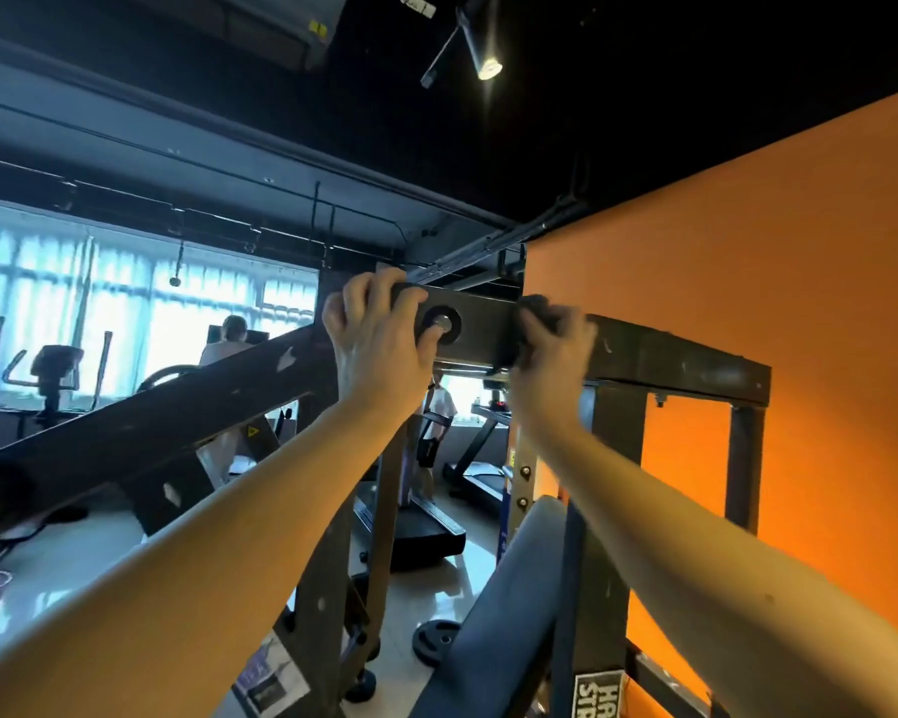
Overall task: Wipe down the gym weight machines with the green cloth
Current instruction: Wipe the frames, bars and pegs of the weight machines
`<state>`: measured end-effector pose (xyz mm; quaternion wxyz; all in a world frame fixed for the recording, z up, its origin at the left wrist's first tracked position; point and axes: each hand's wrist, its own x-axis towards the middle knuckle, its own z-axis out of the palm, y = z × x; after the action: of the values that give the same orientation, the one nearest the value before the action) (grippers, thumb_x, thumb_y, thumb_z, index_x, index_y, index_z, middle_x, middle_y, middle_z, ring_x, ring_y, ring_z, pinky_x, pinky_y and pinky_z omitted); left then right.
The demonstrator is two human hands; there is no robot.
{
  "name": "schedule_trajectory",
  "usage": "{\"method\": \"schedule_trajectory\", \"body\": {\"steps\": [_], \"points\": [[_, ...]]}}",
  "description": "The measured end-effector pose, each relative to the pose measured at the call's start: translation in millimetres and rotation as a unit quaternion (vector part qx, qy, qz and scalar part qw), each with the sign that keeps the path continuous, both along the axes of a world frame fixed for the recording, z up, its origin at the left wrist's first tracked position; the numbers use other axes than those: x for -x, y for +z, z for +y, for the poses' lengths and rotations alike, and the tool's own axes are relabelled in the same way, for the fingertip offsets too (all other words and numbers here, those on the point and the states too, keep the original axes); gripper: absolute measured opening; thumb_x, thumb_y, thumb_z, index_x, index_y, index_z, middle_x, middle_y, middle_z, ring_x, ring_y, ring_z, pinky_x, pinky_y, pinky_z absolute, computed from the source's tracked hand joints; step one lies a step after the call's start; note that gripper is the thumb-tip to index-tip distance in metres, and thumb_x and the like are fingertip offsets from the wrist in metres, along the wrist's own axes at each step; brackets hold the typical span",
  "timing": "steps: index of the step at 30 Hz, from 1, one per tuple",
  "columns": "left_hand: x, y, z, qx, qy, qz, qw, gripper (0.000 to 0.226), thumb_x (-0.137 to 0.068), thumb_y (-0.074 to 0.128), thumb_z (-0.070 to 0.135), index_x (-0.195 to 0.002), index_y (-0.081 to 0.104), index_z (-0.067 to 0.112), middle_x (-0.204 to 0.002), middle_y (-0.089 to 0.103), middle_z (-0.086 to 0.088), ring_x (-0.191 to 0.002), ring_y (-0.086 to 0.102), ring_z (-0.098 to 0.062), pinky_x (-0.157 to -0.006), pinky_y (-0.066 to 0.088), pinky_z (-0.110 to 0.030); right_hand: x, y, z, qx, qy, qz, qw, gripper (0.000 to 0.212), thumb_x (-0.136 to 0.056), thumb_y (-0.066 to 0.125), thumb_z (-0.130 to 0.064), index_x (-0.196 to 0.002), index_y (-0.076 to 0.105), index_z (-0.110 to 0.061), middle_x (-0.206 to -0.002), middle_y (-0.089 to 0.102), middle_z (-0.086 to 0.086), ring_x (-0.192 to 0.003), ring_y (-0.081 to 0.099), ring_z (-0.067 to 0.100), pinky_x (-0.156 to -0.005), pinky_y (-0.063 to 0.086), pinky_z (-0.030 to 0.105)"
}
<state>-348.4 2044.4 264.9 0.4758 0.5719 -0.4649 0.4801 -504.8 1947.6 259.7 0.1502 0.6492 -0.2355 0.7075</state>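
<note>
A dark steel weight machine fills the view; its top crossbeam [670,355] runs at head height toward the orange wall. My left hand [379,339] grips the left end of that beam, thumb resting on a round pivot bolt [442,322]. My right hand [556,344] is blurred and pressed against the beam just right of the bolt, closed around a dark bunched cloth [535,308] that peeks out above the fingers; its colour looks dark here. Both arms reach up and forward.
A sloping lever arm [177,422] of the machine runs down to the left. A grey padded seat back [514,588] sits below my right arm. The orange wall [773,241] is close on the right. Treadmills and two people stand behind; a weight plate [436,640] lies on the floor.
</note>
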Motion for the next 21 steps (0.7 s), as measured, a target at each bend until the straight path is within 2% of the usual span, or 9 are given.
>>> {"method": "schedule_trajectory", "body": {"steps": [4, 6, 8, 10, 13, 15, 17, 19, 21], "points": [[9.0, 4.0, -7.4, -0.012, 0.018, -0.027, 0.999, 0.037, -0.094, 0.058, 0.040, -0.126, 0.064, 0.022, -0.137, 0.053, 0.002, -0.134, 0.036, -0.024, -0.111, 0.021, -0.045, -28.4, -33.8, 21.9, 0.078, 0.030, 0.136, 0.987, 0.033, -0.089, 0.052, -0.004, -0.112, 0.076, -0.005, -0.112, 0.058, 0.017, -0.100, 0.046, 0.030, -0.080, 0.046, 0.033], [7.6, 3.7, -8.6, -0.008, 0.014, -0.041, 0.999, 0.033, -0.092, 0.062, 0.036, -0.121, 0.066, 0.022, -0.136, 0.055, 0.002, -0.133, 0.038, -0.024, -0.109, 0.021, -0.044, -3.7, -28.6, -4.8, 0.069, 0.009, 0.106, 0.992, 0.031, -0.092, 0.054, -0.006, -0.114, 0.076, -0.007, -0.112, 0.059, 0.016, -0.102, 0.047, 0.027, -0.084, 0.050, 0.038], [4.7, 3.5, -9.4, -0.003, 0.004, -0.043, 0.999, 0.029, -0.092, 0.064, 0.034, -0.118, 0.067, 0.021, -0.135, 0.056, 0.002, -0.132, 0.039, -0.025, -0.108, 0.022, -0.045, 23.7, -25.2, -25.5, 0.002, -0.005, 0.015, 1.000, 0.036, -0.086, 0.066, 0.009, -0.117, 0.074, -0.008, -0.113, 0.057, 0.013, -0.106, 0.048, 0.026, -0.087, 0.053, 0.049], [3.4, 3.1, -9.7, -0.003, 0.002, -0.043, 0.999, 0.029, -0.092, 0.064, 0.034, -0.117, 0.067, 0.022, -0.134, 0.056, 0.002, -0.132, 0.040, -0.025, -0.108, 0.024, -0.045, 20.8, -25.2, -24.4, -0.047, -0.007, -0.060, 0.997, 0.039, -0.080, 0.068, 0.015, -0.113, 0.075, -0.006, -0.115, 0.056, 0.013, -0.107, 0.049, 0.035, -0.086, 0.052, 0.053], [6.1, 3.0, -11.4, -0.005, 0.002, -0.039, 0.999, 0.030, -0.092, 0.063, 0.034, -0.119, 0.065, 0.021, -0.135, 0.055, 0.001, -0.133, 0.039, -0.026, -0.109, 0.026, -0.047, -26.2, -25.7, 8.8, -0.005, -0.035, -0.011, 0.999, 0.035, -0.085, 0.060, 0.001, -0.116, 0.074, -0.010, -0.131, 0.056, 0.015, -0.119, 0.045, 0.035, -0.091, 0.042, 0.040], [7.2, 2.3, -13.9, 0.001, -0.002, -0.036, 0.999, 0.031, -0.092, 0.062, 0.033, -0.120, 0.064, 0.020, -0.135, 0.054, -0.001, -0.134, 0.038, -0.027, -0.110, 0.027, -0.048, -36.3, -22.8, 10.4, 0.063, -0.025, 0.079, 0.995, 0.038, -0.083, 0.056, -0.001, -0.115, 0.075, -0.011, -0.132, 0.058, 0.015, -0.121, 0.045, 0.035, -0.090, 0.037, 0.040], [6.0, 0.9, -17.0, 0.005, -0.007, -0.036, 0.999, 0.031, -0.093, 0.061, 0.033, -0.121, 0.064, 0.020, -0.136, 0.053, -0.001, -0.134, 0.038, -0.027, -0.111, 0.026, -0.048, -15.0, -17.4, -9.5, 0.089, -0.045, 0.124, 0.987, 0.045, -0.079, 0.064, 0.009, -0.117, 0.076, -0.012, -0.132, 0.060, 0.015, -0.121, 0.049, 0.037, -0.090, 0.043, 0.046], [4.3, 0.3, -17.6, 0.008, -0.011, -0.035, 0.999, 0.031, -0.092, 0.060, 0.033, -0.121, 0.064, 0.020, -0.136, 0.053, -0.001, -0.134, 0.037, -0.028, -0.111, 0.024, -0.048, 19.0, -15.4, -33.6, 0.079, -0.090, 0.093, 0.988, 0.045, -0.080, 0.065, 0.011, -0.116, 0.076, -0.013, -0.130, 0.062, 0.016, -0.119, 0.050, 0.039, -0.088, 0.046, 0.051], [4.6, 0.9, -16.7, 0.008, -0.014, -0.034, 0.999, 0.032, -0.091, 0.062, 0.033, -0.120, 0.065, 0.020, -0.136, 0.053, -0.001, -0.134, 0.037, -0.028, -0.111, 0.024, -0.048, 45.6, -17.3, -49.5, 0.038, -0.107, 0.011, 0.993, 0.040, -0.082, 0.058, 0.003, -0.114, 0.077, -0.011, -0.125, 0.062, 0.017, -0.114, 0.051, 0.042, -0.086, 0.046, 0.053]]}}
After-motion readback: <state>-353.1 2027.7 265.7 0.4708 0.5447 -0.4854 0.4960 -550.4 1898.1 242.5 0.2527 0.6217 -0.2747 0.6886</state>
